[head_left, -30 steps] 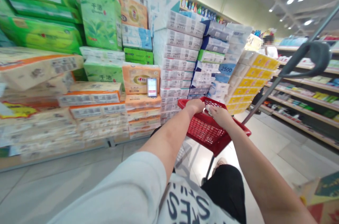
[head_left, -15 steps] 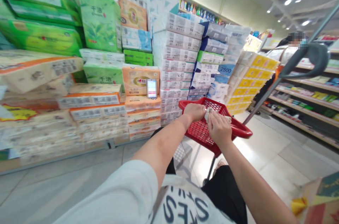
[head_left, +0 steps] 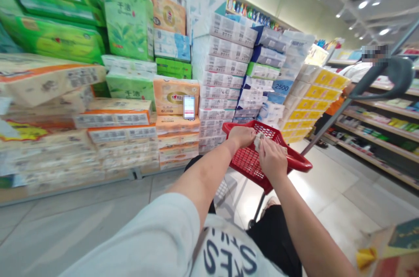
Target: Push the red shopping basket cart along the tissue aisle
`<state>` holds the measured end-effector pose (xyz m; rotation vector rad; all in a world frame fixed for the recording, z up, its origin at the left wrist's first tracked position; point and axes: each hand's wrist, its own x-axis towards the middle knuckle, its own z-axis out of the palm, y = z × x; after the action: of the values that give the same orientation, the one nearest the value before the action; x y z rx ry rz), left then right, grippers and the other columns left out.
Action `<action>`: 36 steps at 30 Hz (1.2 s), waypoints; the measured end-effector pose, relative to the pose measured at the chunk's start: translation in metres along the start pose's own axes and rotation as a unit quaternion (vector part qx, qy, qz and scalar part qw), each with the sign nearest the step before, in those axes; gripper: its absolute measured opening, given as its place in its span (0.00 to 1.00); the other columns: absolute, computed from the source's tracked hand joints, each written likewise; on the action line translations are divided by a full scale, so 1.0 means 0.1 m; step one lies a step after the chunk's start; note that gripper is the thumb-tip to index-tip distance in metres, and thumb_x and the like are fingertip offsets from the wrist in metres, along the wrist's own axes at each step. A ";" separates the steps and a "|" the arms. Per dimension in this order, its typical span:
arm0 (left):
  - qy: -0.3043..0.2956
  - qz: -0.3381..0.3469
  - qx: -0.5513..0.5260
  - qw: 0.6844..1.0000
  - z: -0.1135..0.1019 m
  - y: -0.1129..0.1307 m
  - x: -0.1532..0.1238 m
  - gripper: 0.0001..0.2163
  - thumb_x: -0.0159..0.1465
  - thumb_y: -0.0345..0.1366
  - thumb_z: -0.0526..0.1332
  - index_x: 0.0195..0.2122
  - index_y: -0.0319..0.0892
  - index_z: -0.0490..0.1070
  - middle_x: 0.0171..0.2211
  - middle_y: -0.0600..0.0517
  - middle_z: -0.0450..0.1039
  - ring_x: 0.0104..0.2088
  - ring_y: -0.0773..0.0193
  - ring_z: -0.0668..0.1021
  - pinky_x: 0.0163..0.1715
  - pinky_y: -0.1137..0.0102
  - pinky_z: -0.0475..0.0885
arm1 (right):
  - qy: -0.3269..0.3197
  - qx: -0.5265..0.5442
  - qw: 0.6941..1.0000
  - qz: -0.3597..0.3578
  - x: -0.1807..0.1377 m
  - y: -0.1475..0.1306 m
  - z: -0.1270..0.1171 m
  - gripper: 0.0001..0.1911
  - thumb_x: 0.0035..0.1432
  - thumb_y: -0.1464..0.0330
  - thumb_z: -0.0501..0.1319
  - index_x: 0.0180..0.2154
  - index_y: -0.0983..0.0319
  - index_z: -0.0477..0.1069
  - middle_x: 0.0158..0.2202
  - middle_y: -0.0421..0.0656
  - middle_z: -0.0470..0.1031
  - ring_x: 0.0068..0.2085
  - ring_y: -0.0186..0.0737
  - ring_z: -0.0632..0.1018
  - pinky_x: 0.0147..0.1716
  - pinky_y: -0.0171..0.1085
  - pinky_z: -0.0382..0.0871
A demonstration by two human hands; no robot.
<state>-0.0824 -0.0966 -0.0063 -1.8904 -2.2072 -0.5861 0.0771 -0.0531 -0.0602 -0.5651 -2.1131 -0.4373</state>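
Both my hands meet over a red plastic shopping basket (head_left: pixel 248 164) that stands on wheels in a shop aisle. My left hand (head_left: pixel 241 136) is closed at the basket's near rim, fingers curled on a small pale crumpled thing (head_left: pixel 258 141), perhaps paper. My right hand (head_left: pixel 272 160) is closed too, its fingers pinching the same pale thing from the right. The basket's long grey pull handle (head_left: pixel 391 77) rises to the upper right, free of both hands.
Stacked packs of tissue paper (head_left: pixel 131 107) fill the shelving on the left and straight ahead, with a small price tag (head_left: pixel 189 107) in front. Shelves of goods (head_left: pixel 382 124) line the right. A person (head_left: pixel 360 72) stands beyond the handle. A cardboard box corner (head_left: pixel 389 251) is at bottom right.
My right hand has come in over the pale thing and closed on it beside my left hand. A person has walked into view at the far right, behind the handle.
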 end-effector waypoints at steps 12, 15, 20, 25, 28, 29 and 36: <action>-0.015 0.006 0.005 1.000 -0.04 -0.01 -0.03 0.21 0.69 0.43 0.42 0.41 0.44 0.75 0.41 0.49 0.77 0.41 0.60 0.78 0.38 0.69 0.70 | -0.028 0.006 0.999 0.038 0.06 -0.07 -0.04 0.21 0.63 0.66 0.48 0.52 0.63 0.70 0.51 0.50 0.73 0.51 0.47 0.73 0.52 0.45 0.62; -0.014 0.011 0.002 1.000 -0.04 -0.01 -0.04 0.21 0.69 0.42 0.42 0.41 0.46 0.75 0.41 0.51 0.78 0.41 0.61 0.78 0.38 0.69 0.70 | -0.013 -0.006 0.999 0.045 0.07 -0.09 -0.04 0.21 0.63 0.67 0.48 0.54 0.64 0.68 0.53 0.50 0.72 0.53 0.48 0.72 0.53 0.47 0.60; -0.007 0.013 0.004 1.000 -0.06 -0.02 -0.07 0.20 0.68 0.40 0.43 0.40 0.45 0.75 0.40 0.51 0.78 0.40 0.60 0.78 0.37 0.69 0.70 | -0.014 0.011 1.000 0.014 0.04 -0.12 -0.05 0.21 0.62 0.67 0.49 0.54 0.63 0.69 0.55 0.49 0.71 0.55 0.48 0.71 0.56 0.47 0.58; -0.017 0.004 0.003 1.000 -0.08 -0.04 -0.09 0.20 0.68 0.43 0.43 0.43 0.46 0.75 0.42 0.50 0.77 0.41 0.61 0.78 0.39 0.69 0.70 | -0.032 0.021 0.998 0.047 0.09 -0.13 -0.04 0.22 0.62 0.67 0.48 0.55 0.64 0.68 0.51 0.51 0.74 0.52 0.48 0.73 0.53 0.48 0.61; -0.014 0.006 0.002 1.000 -0.08 -0.04 -0.09 0.21 0.69 0.44 0.43 0.42 0.45 0.75 0.41 0.50 0.78 0.41 0.60 0.78 0.38 0.68 0.70 | 0.005 -0.002 0.999 0.053 0.02 -0.22 -0.04 0.25 0.62 0.68 0.49 0.60 0.62 0.62 0.55 0.51 0.70 0.56 0.50 0.69 0.56 0.52 0.55; -0.013 0.008 0.003 1.000 -0.08 -0.04 -0.10 0.21 0.68 0.44 0.43 0.41 0.44 0.75 0.40 0.49 0.78 0.40 0.60 0.78 0.38 0.68 0.70 | 0.012 -0.007 0.999 0.044 -0.01 -0.24 -0.05 0.25 0.62 0.68 0.49 0.60 0.60 0.61 0.57 0.50 0.69 0.57 0.51 0.68 0.57 0.52 0.54; -0.013 0.011 -0.002 1.000 -0.09 -0.05 -0.09 0.21 0.68 0.44 0.43 0.39 0.45 0.75 0.40 0.51 0.78 0.40 0.60 0.79 0.38 0.69 0.70 | -0.049 0.005 0.998 0.034 0.11 -0.19 -0.10 0.21 0.64 0.67 0.47 0.54 0.63 0.67 0.50 0.50 0.74 0.49 0.46 0.74 0.51 0.44 0.60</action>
<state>-0.0866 -0.1092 -0.0030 -1.9328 -2.2000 -0.5654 0.0678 -0.0716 -0.0472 -0.6618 -2.1801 -0.3668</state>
